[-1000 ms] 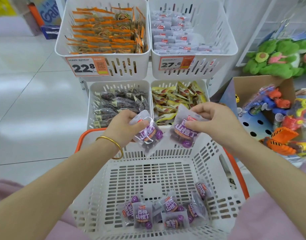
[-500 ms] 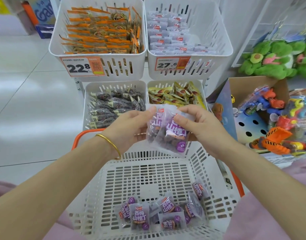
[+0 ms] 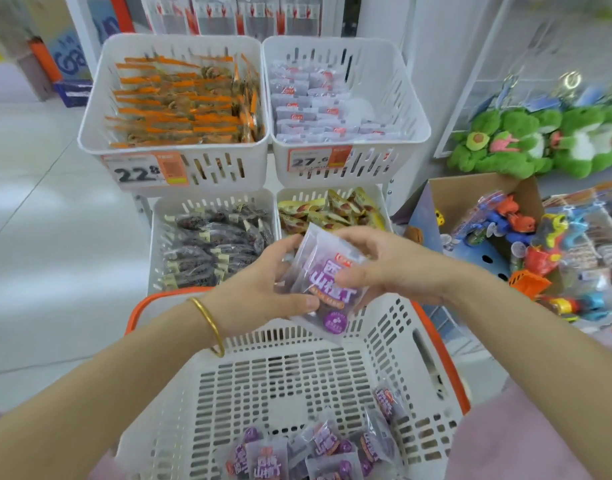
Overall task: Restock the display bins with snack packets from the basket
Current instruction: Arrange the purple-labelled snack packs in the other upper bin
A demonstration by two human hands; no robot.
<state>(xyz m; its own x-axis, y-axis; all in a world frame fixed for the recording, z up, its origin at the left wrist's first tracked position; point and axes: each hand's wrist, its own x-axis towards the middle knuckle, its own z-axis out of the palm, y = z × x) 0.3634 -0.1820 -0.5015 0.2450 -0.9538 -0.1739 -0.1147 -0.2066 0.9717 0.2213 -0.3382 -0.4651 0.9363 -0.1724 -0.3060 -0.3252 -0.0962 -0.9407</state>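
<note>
Held packets: purple-printed snack packets [image 3: 327,282] are being held stacked together above the far rim of the basket, in front of the lower bins.
Left hand: the left hand [image 3: 259,289] is gripping the stack from its left side, with the thumb lying across the lower front.
Right hand: the right hand [image 3: 384,268] is pinching the stack's right side, fingers curling over the print.
Basket: the white basket [image 3: 419,341] is holding a small heap of matching packets [image 3: 318,448] at its near end.
Progress: all four bins are already showing stock. The upper right bin [image 3: 367,164] of pale packets is looking the likeliest home and has room; the heap is waiting.
Hard to make out: the number of packets in the stack is not showing, the frame is cutting off the heap's near edge, and blur is smearing the bin labels.
</note>
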